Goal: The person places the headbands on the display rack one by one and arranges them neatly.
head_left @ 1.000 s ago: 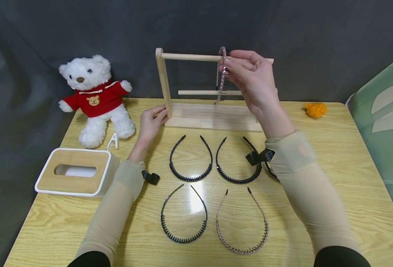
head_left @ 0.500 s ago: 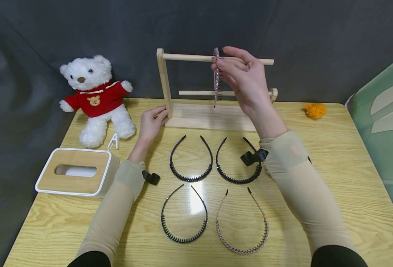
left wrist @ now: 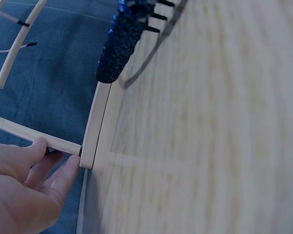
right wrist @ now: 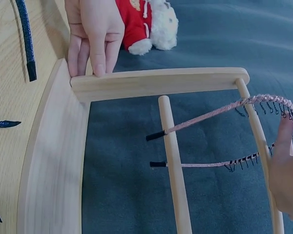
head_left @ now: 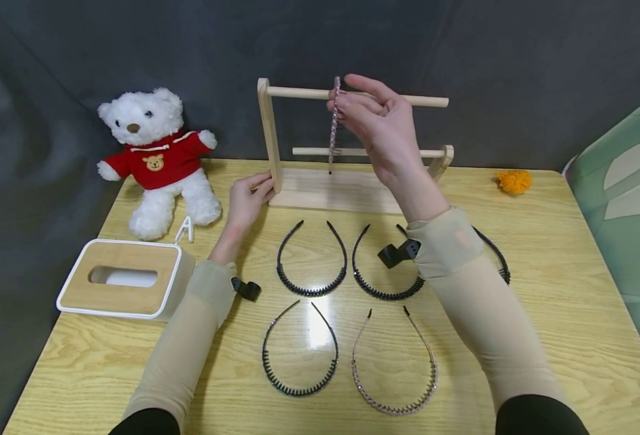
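A pale wooden rack (head_left: 320, 190) with two crossbars stands at the back of the table. My left hand (head_left: 246, 199) grips the foot of its left upright (left wrist: 39, 136), thumb on one side and fingers on the other. A pink glittery toothed headband (head_left: 333, 130) is pinched at its curved top by my right hand (head_left: 382, 130). In the right wrist view its two legs straddle the upper bar (right wrist: 259, 141), and their black tips reach just past the lower bar (right wrist: 175, 165). Part of the upper bar lies hidden behind the right hand.
Dark headbands (head_left: 311, 292) lie in front of the rack, one partly under the right forearm. Nearer are a grey-black headband (head_left: 298, 393) and another pink headband (head_left: 396, 411). A white bear (head_left: 154, 157), a tissue box (head_left: 130, 278) and an orange pompom (head_left: 514, 180) stand around.
The right hand has moved left along the upper bar with the pink headband, which now hangs nearer the rack's left upright. My left hand has stayed on the upright.
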{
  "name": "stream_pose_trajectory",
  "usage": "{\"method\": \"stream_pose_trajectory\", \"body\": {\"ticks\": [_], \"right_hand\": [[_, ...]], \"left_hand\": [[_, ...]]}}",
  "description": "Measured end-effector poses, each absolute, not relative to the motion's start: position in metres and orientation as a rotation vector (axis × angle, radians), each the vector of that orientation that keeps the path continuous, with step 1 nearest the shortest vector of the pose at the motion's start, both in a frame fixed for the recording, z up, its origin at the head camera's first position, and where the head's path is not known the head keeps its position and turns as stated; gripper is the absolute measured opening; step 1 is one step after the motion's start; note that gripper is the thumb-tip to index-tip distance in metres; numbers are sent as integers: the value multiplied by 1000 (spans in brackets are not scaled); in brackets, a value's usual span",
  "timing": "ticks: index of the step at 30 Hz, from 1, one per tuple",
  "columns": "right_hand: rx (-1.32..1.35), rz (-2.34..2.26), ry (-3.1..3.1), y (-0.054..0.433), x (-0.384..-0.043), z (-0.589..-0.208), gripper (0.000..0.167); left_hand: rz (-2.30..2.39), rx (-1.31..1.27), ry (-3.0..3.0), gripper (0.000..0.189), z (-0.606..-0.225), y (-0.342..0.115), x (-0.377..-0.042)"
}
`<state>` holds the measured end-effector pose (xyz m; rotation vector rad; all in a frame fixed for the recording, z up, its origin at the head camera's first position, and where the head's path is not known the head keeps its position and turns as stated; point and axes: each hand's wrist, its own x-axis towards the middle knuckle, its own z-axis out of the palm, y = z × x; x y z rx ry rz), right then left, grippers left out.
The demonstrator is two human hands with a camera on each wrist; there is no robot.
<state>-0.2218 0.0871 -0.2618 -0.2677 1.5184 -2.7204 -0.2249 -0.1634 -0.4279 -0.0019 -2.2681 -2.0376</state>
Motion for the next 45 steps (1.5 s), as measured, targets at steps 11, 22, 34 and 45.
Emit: {"method": "stream_pose_trajectory", "body": {"ticks": [11, 22, 34, 45], "right_hand": [[-277, -2727, 1568, 73, -230, -268, 41], [-298, -2691, 1609, 54, -236, -266, 35], [-347, -2679, 1623, 38, -242, -266, 14], [-412, -2606, 1851, 27, -242, -265, 11]], "left_hand": [[-2017, 15, -2291, 30, -427, -162, -226], [-2020, 22, -2296, 31, -427, -163, -225], [-2031, 36, -2291, 31, -428, -162, -226], [-2032, 24, -2280, 30, -428, -162, -225]]}}
